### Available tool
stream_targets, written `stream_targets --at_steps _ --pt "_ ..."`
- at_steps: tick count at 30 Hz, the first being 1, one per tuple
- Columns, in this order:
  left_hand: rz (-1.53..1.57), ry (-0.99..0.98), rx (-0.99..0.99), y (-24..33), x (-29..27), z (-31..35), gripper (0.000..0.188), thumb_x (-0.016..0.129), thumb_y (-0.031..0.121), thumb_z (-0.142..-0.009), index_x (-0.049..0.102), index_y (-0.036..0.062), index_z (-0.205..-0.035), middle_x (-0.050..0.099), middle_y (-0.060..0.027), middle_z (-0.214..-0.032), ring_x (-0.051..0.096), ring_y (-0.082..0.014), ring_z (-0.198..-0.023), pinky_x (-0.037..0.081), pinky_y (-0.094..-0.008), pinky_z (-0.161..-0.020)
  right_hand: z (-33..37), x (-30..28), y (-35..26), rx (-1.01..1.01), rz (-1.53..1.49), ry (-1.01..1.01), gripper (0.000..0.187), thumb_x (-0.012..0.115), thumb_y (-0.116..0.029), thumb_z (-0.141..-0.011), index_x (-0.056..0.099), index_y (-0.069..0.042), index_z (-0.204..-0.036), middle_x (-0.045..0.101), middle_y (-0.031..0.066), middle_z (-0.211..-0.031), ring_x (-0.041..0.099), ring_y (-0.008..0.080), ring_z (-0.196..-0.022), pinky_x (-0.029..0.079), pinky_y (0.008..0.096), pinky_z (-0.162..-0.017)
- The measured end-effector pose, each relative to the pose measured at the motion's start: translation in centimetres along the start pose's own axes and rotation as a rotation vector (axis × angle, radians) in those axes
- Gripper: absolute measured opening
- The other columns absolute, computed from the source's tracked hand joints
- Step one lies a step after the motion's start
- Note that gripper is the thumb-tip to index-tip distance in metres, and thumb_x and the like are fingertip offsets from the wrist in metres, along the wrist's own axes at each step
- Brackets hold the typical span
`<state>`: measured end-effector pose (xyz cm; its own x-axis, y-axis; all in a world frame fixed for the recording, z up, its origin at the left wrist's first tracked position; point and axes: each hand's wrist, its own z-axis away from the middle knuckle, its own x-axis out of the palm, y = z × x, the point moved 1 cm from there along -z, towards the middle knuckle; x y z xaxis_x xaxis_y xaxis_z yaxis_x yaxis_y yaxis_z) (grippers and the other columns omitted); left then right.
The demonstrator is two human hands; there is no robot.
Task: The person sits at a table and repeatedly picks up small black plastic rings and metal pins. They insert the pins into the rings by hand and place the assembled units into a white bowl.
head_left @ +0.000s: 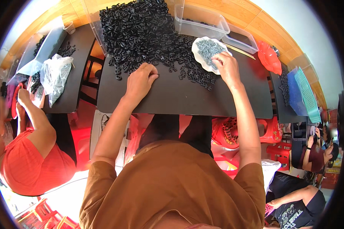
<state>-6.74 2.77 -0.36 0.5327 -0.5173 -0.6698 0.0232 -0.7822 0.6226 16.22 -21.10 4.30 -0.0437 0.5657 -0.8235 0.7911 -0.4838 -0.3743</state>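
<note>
My left hand (pixel 142 79) rests at the near edge of a heap of small black plastic pieces with holes (pixel 137 32). Its fingers are curled in, and whatever they may hold is hidden. My right hand (pixel 227 68) reaches over a white scalloped dish (pixel 195 50), fingertips pinched together at the small silvery metal pieces (pixel 208 49) inside. Whether a metal piece sits in that pinch is too small to tell. More black pieces (pixel 198 76) lie loose on the dark table (pixel 172 99) between my hands.
Clear plastic bins (pixel 206 30) stand at the back, with thin sticks (pixel 240 51) beside the dish. A red scalloped dish (pixel 269 57) lies to the right, near a blue basket (pixel 297 91). At left, a person in red (pixel 38 160) works beside a plastic bag (pixel 56 78). Red stools surround the table.
</note>
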Motion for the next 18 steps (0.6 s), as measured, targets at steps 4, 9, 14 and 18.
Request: stream_targets --at_steps 4,9,14,18 --pt "0.097 0.008 -0.022 -0.1 -0.2 0.1 0.011 0.071 0.008 -0.085 0.062 0.0036 -0.090 0.062 -0.0082 -0.083 0.059 -0.0227 -0.065 0.047 -0.0339 -0.062 -2.0 1.3 1.3 0.002 0.078 -0.031 0.009 0.072 -0.013 -0.081 0.072 -0.008 -0.089 0.067 0.0095 -0.090 0.066 0.0305 -0.084 0.051 0.0415 -0.073" --pt "0.137 -0.015 -0.066 0.0 -0.2 0.1 0.012 0.071 0.008 -0.084 0.063 0.0027 -0.091 0.062 -0.0082 -0.081 0.056 -0.0196 -0.062 0.046 -0.0329 -0.061 -2.8 2.8 2.3 -0.020 0.105 -0.079 0.008 0.074 -0.010 -0.078 0.071 -0.006 -0.085 0.064 0.0098 -0.084 0.065 0.0300 -0.082 0.050 0.0414 -0.074" --pt "0.125 -0.042 -0.076 0.2 -0.3 0.0 0.012 0.072 0.007 -0.084 0.063 0.0025 -0.090 0.062 -0.0078 -0.080 0.055 -0.0182 -0.062 0.045 -0.0320 -0.060 -3.0 3.0 2.2 -0.007 0.065 -0.062 0.008 0.074 -0.007 -0.077 0.071 -0.005 -0.084 0.064 0.0090 -0.082 0.065 0.0262 -0.076 0.050 0.0382 -0.070" --pt "0.199 -0.086 -0.138 -0.1 0.1 -0.2 0.010 0.071 0.006 -0.085 0.063 0.0015 -0.089 0.064 -0.0038 -0.081 0.056 -0.0120 -0.064 0.046 -0.0275 -0.060 -3.0 2.4 2.7 0.023 -0.057 -0.054 0.008 0.073 -0.006 -0.079 0.070 -0.004 -0.086 0.065 0.0073 -0.082 0.065 0.0211 -0.075 0.050 0.0341 -0.069"
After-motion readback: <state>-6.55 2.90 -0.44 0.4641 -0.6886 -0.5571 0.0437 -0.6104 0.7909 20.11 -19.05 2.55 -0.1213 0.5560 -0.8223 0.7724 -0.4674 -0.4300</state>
